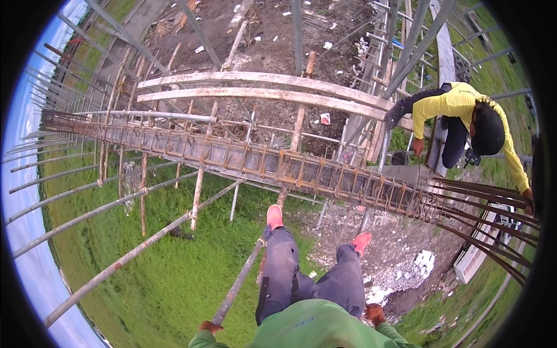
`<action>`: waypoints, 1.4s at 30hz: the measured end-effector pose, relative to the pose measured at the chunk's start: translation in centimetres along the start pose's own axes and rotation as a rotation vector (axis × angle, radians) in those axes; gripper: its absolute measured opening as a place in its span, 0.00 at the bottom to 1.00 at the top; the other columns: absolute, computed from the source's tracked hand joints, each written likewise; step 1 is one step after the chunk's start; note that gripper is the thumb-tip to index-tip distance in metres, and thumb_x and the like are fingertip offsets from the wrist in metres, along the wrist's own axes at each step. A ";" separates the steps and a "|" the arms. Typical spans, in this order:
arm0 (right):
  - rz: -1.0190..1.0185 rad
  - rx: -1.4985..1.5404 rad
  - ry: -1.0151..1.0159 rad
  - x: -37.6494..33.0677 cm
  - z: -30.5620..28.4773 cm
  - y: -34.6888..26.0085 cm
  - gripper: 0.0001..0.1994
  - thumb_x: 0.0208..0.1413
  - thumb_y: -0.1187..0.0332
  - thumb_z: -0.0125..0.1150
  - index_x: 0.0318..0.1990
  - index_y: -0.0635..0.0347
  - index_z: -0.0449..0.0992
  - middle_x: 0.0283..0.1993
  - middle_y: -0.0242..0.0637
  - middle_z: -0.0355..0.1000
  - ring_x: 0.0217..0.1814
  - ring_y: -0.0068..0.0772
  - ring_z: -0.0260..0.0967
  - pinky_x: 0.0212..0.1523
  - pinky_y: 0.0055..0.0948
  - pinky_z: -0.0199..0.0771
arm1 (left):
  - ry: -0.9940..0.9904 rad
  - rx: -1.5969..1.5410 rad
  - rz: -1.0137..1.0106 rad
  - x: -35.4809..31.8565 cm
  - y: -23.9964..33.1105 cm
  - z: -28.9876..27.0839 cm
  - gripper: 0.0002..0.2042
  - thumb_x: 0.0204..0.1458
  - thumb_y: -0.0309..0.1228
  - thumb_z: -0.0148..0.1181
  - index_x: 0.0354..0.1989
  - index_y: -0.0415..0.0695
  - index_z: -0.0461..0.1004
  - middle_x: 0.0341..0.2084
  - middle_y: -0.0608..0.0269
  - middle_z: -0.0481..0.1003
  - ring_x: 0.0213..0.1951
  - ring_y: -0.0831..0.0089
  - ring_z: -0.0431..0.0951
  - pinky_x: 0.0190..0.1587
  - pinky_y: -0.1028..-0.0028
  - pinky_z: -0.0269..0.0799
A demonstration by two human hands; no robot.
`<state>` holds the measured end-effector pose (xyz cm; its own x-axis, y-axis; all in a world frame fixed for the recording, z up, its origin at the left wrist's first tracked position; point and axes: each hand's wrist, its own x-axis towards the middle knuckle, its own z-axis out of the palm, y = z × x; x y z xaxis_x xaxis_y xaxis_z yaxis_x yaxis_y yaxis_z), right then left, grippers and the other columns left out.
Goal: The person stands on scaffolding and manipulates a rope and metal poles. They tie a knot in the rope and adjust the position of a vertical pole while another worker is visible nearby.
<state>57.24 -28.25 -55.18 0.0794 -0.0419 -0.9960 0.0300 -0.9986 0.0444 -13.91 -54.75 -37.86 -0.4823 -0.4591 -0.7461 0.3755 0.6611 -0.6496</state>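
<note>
At the lower edge, my left hand (210, 327) is closed round the near end of a grey scaffold pipe (237, 284). My right hand (375, 314) is beside my right thigh with its fingers curled; what they grip is hidden. Between the hands are my legs in dark trousers (284, 267), with coral shoes (274, 216) pointing forward. Ahead of my feet runs a long beam cage of rusty rebar (243, 159), with many stirrups over a dark form bottom. Neither hand touches it.
A co-worker in a yellow shirt (449, 104) crouches at the right, one hand by the rebar ends (487, 203). Two wooden planks (261, 81) lie beyond the cage. Scaffold pipes (116, 267) stick out left. Grass (168, 278) and rubble (406, 272) lie far below.
</note>
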 end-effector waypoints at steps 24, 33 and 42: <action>-0.874 -0.645 -0.046 -3.2 29.9 -37.9 0.12 0.66 0.65 0.56 0.48 0.64 0.76 0.30 0.29 0.72 0.27 0.20 0.69 0.27 0.23 0.71 | -0.135 -0.201 0.365 -1.8 -0.8 -0.8 0.35 0.30 0.54 0.75 0.43 0.36 0.81 0.42 0.46 0.81 0.45 0.55 0.83 0.46 0.60 0.78; -1.348 -1.145 -0.383 -12.6 69.2 -46.3 0.16 0.64 0.64 0.57 0.50 0.69 0.77 0.36 0.39 0.77 0.39 0.25 0.73 0.42 0.28 0.72 | -0.471 -0.691 0.482 1.0 -1.0 2.0 0.26 0.37 0.43 0.76 0.39 0.33 0.79 0.31 0.52 0.82 0.32 0.61 0.84 0.40 0.63 0.77; -1.736 -1.420 -0.549 -27.8 94.6 -48.1 0.16 0.63 0.62 0.57 0.50 0.67 0.77 0.41 0.47 0.79 0.41 0.34 0.75 0.44 0.35 0.73 | -0.444 -0.847 0.388 0.3 -0.4 4.3 0.28 0.34 0.39 0.77 0.40 0.27 0.77 0.32 0.43 0.81 0.33 0.56 0.84 0.36 0.62 0.79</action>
<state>-40.66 17.75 -37.01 -0.9585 0.2809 -0.0481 0.2017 0.5491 -0.8111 -10.82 -57.72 -38.43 -0.0470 -0.1894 -0.9808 -0.3209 0.9327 -0.1647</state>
